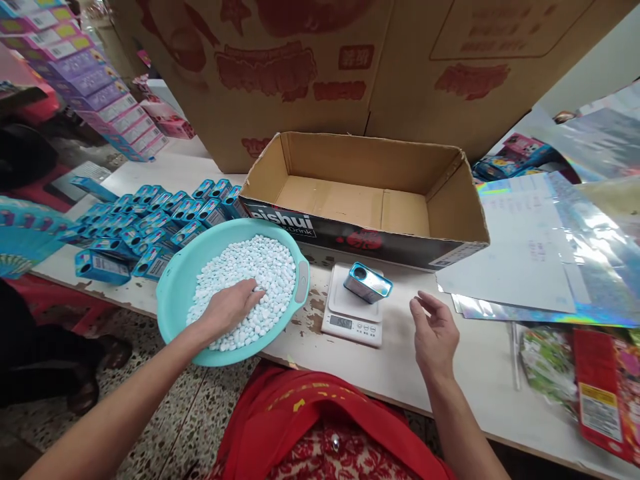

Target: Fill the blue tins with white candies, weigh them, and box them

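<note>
My left hand [231, 307] reaches down into a turquoise plastic basin [171, 319], its fingers drawn together among small white pebble-like pieces [273, 267]. The fingertips are partly hidden there. A white digital kitchen scale [340, 300] stands to the basin's right with its display lit. On its platform lies a small blue, shiny box [367, 283], with a dark round opening at one end. My right hand [436, 333] hovers right of the scale, fingers loosely curved and the thumb apart, holding nothing.
An open cardboard tray [370, 243] sits behind the scale, with a large carton [320, 80] behind it. Many similar blue boxes [150, 227] stand left of it. Papers and shiny sheets [520, 253] lie right, near a red packet [597, 387]. Stacked boxes [100, 87] rise at far left.
</note>
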The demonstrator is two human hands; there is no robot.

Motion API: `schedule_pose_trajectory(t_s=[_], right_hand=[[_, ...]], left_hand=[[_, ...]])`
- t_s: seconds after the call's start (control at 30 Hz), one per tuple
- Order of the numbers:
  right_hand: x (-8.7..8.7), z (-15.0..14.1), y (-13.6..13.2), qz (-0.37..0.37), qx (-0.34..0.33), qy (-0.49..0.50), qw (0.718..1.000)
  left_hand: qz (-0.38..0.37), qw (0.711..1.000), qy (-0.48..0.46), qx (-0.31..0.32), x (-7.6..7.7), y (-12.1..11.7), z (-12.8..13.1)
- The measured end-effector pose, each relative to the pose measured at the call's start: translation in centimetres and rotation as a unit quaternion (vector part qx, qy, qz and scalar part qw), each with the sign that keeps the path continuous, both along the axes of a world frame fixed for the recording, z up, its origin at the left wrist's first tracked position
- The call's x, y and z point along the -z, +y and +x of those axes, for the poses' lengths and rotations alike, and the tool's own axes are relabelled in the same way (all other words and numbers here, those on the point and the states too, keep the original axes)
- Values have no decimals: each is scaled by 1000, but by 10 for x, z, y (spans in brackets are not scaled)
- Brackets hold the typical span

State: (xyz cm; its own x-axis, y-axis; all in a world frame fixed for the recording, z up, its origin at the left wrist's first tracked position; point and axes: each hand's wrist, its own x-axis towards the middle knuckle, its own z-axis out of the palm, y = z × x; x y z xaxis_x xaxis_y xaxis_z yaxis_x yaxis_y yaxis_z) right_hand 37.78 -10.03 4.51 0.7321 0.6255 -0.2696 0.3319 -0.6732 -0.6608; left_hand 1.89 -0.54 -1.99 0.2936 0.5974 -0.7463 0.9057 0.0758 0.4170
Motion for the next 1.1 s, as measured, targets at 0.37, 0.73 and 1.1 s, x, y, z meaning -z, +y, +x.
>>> schedule_pose_trajectory(t_s=[0.37, 0.73, 1.1], right_hand=[[15, -18, 14, 60, -162, 52, 984], [-18, -90, 80, 100, -338, 56, 934], [3, -170, 106, 88, -510, 87, 851]], left_hand=[[-188, 629, -297, -694, -14, 26, -22], [-211, 445, -401, -773, -48, 51, 19], [43, 539, -462, -703, -62, 64, 54]])
